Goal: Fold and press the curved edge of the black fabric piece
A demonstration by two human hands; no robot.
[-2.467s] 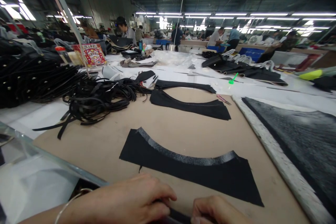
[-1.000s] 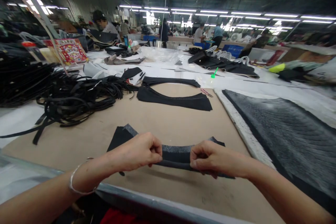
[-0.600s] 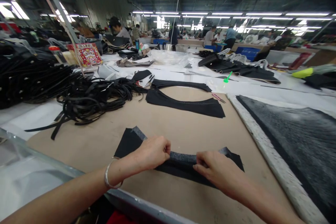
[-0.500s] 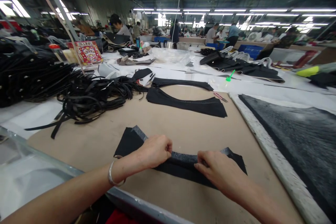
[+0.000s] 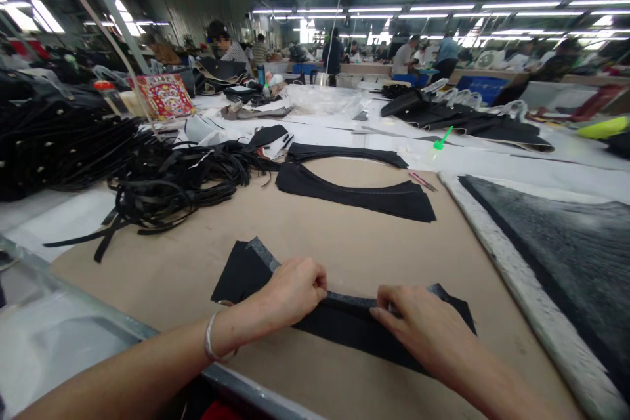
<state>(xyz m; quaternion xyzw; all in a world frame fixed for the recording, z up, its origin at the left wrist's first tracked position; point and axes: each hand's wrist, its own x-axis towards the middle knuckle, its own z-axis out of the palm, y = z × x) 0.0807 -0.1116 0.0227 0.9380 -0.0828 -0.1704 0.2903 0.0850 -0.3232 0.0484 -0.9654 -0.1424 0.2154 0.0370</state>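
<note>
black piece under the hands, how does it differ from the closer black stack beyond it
The left hand and right hand are on the near piece; neither touches the stack. The near piece shows a broad grey band along its curve; the stack shows none that broad. Both are black with a concave far edge.

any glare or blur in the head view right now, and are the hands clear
Head view, top: the ceiling lights and left windows are blown out to white; head view, background: the far workers look soft; head view, right edge: the grey panel looks smeared; head view, centre: the left hand and right hand are fairly clear.
</note>
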